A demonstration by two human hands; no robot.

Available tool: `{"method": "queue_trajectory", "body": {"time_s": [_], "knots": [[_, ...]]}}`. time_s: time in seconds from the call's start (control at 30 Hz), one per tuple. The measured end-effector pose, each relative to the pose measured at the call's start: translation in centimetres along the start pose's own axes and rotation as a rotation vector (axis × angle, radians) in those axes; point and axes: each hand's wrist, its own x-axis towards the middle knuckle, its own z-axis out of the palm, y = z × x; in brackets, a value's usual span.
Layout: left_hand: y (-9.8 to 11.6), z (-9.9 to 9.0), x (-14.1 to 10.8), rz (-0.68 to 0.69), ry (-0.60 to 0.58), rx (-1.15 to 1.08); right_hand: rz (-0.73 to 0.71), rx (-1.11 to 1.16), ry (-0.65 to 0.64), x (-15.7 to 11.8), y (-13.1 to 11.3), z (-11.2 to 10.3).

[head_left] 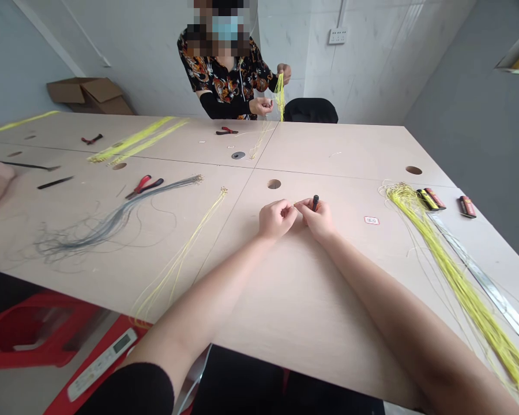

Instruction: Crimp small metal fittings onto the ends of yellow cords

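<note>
My left hand point(277, 219) and my right hand point(316, 219) meet at the middle of the pale wooden table point(311, 288). My right hand is shut on a small black-and-red cylindrical tool point(315, 202), which stands upright between its fingers. A short yellow wire end point(294, 203) shows between my fingertips, apparently pinched by my left hand. Any wire inside my fingers is hidden. To the right lies a large bundle of yellow wires point(454, 276), and thin loose yellow wires point(181, 253) lie to the left.
A grey wire bundle point(112, 216) and red-handled pliers point(142, 186) lie at left. Black-and-red boxes point(430, 199) and a metal ruler point(488, 288) lie at right. A co-worker point(229, 69) across the table holds yellow wires. A table hole point(274, 184) is ahead.
</note>
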Motion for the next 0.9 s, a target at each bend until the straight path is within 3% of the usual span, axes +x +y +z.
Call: {"method": "queue_trajectory", "body": {"time_s": [0.9], "knots": [[-0.22,0.07,0.03,-0.031,-0.031,-0.029,0.055,0.058,-0.009,0.2,-0.06,-0.06]]}}
